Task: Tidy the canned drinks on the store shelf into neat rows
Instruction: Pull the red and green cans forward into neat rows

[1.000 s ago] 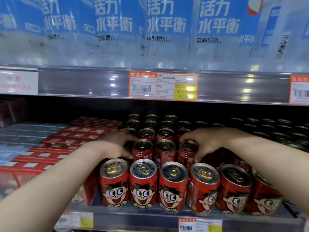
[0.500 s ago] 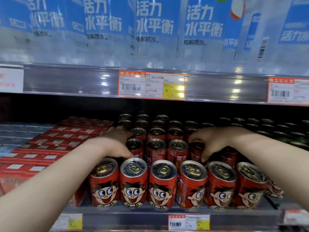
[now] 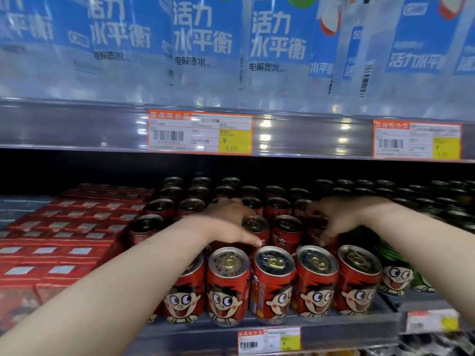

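Head cam: right hand (image 3: 335, 216) curls round a second-row red can (image 3: 315, 231). Left hand (image 3: 227, 219) covers neighbouring cans (image 3: 255, 224), can't tell its grip.

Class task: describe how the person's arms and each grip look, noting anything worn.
Left forearm and right forearm are bare to the frame's edge; no sleeve shows. Left grip and right grip carry no glove, watch or band; rings cannot be made out.

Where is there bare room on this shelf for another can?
Only the narrow shelf lip before the front red cans. Reach in through the dark gap above the can tops. From red cartons to green cans, it is packed.
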Motion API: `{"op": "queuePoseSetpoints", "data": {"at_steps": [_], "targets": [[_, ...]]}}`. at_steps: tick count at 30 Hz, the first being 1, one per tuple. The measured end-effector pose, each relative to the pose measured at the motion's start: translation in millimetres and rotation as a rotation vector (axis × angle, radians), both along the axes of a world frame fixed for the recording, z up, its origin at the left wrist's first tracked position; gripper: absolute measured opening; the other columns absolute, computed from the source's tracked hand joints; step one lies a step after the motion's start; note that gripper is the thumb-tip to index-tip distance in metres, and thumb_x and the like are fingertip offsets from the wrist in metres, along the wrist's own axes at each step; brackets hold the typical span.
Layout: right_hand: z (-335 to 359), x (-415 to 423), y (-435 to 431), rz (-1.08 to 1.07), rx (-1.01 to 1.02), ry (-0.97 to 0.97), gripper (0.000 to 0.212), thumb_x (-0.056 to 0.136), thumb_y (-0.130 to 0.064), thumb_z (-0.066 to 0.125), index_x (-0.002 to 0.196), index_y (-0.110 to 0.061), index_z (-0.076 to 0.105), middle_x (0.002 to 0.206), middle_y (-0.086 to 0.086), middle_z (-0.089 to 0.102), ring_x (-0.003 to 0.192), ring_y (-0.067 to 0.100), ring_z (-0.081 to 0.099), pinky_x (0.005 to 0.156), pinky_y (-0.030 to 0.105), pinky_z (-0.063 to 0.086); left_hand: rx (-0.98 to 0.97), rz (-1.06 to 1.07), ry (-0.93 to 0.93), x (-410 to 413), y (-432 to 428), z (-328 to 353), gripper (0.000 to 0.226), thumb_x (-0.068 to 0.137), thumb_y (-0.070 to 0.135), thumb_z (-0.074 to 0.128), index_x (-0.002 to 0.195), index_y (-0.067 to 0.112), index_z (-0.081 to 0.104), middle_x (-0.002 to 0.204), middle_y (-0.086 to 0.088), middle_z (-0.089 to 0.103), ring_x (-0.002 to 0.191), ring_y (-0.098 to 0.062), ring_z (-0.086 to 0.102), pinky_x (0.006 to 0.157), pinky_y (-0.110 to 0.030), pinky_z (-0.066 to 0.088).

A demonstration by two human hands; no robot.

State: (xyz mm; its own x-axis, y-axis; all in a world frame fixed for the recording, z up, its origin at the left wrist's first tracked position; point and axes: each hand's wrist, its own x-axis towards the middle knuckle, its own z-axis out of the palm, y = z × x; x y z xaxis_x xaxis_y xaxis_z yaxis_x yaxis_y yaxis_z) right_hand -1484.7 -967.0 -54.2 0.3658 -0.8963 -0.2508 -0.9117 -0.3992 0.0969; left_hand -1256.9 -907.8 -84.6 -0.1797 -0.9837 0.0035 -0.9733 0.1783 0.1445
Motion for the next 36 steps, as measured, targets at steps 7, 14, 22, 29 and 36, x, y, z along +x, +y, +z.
{"op": "queuePoseSetpoints", "data": {"at_steps": [7,14,22,29,36], "targets": [[-3.7,-4.8,6.0,0.032,-0.018,-0.085,0.081,0.071,-0.036,0.076,0.14,-0.035,0.031,0.147,0.0,0.035,0.13,0.022,0.039,0.101,0.03,0.039,-0.026,0.011,-0.048,-6.3,-3.5,-1.5,0.071,0.076,0.056,0.062,0.138,0.034,0.035,0.146,0.0,0.036,0.134,-0.024,0.031,0.105,-0.039,0.033],[13.6,-8.8,42.3,0.167,-0.121,-0.289,0.043,0.081,-0.05,0.06,0.119,-0.033,0.052,0.128,-0.005,0.052,0.11,0.012,0.051,0.088,0.022,0.043,-0.04,-0.012,0.08,8.6,24.5,9.6,0.061,0.084,0.053,0.052,0.139,0.032,0.035,0.145,0.0,0.033,0.132,-0.019,0.033,0.107,-0.033,0.032],[-20.6,42.6,90.4,0.398,0.118,-0.356,0.081,0.076,-0.056,0.063,0.143,-0.039,0.021,0.149,-0.015,0.025,0.134,0.006,0.031,0.107,0.025,0.033,0.019,0.08,0.182,63.2,87.4,7.7,0.053,0.077,0.067,0.037,0.115,0.038,0.06,0.123,0.015,0.058,0.114,-0.005,0.051,0.101,-0.027,0.039],[-36.9,89.2,106.9,0.51,0.021,-0.318,0.091,0.074,-0.063,0.059,0.144,-0.044,0.004,0.154,-0.017,0.015,0.139,0.008,0.024,0.112,0.032,0.029,0.014,0.156,0.171,107.3,121.4,-8.4,0.107,0.04,0.098,0.03,0.133,0.046,0.038,0.138,0.011,0.041,0.128,-0.011,0.036,0.106,-0.033,0.035],[-40.2,102.9,101.8,0.517,0.033,-0.263,0.084,0.079,-0.054,0.06,0.145,-0.041,0.008,0.151,-0.017,0.017,0.133,0.008,0.032,0.109,0.029,0.029,-0.053,0.116,0.051,102.3,128.9,-24.0,0.079,0.075,0.061,0.057,0.141,0.045,0.019,0.146,0.012,0.03,0.135,-0.011,0.024,0.107,-0.032,0.03]]}}
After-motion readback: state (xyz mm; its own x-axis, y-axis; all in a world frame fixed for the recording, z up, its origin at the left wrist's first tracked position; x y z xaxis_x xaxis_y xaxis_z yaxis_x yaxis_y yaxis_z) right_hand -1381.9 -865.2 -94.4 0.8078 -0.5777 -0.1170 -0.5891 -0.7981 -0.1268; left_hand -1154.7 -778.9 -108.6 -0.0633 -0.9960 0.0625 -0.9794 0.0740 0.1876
